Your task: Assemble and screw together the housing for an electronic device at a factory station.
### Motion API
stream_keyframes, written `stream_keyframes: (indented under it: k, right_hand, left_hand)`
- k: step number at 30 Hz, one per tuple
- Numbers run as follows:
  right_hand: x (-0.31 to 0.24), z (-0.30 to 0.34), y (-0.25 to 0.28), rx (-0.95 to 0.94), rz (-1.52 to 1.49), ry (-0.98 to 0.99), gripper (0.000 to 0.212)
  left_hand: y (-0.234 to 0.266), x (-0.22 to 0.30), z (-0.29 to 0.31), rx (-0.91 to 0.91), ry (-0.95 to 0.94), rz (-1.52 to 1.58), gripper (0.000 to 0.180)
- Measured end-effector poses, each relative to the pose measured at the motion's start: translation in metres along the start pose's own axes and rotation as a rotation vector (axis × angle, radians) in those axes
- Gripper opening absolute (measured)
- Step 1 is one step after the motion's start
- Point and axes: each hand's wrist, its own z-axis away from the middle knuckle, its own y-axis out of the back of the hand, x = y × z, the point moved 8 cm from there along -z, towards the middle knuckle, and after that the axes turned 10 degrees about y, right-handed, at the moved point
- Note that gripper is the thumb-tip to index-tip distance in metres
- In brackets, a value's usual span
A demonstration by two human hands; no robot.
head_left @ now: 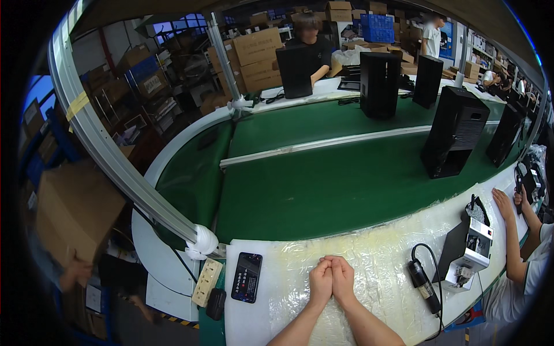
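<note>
My left hand and my right hand rest against each other, fingers curled and closed, on the white work surface covered with clear film. No object shows in either hand. To their left lies a smartphone with its screen lit. To their right an electric screwdriver with a black cable lies on the film, beside a black and silver bench machine. The insides of both hands are hidden.
Beyond the bench, a green conveyor belt carries several black speaker cabinets. A power strip and a metal post stand left. A co-worker's hand is at far right. Another person carries a cardboard box at left.
</note>
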Motion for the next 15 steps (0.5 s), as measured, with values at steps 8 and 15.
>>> stream_keyframes:
  k: [8, 15]
  right_hand:
    - [0.0007, 0.0, 0.0001, -0.001, 0.001, -0.01, 0.028]
    - [0.0003, 0.0002, 0.0003, -0.002, -0.006, -0.008, 0.028]
  left_hand:
    - [-0.0001, -0.0016, -0.0002, -0.006, 0.006, 0.004, 0.014]
    - [-0.0003, -0.0001, 0.0003, -0.013, 0.024, 0.006, 0.014]
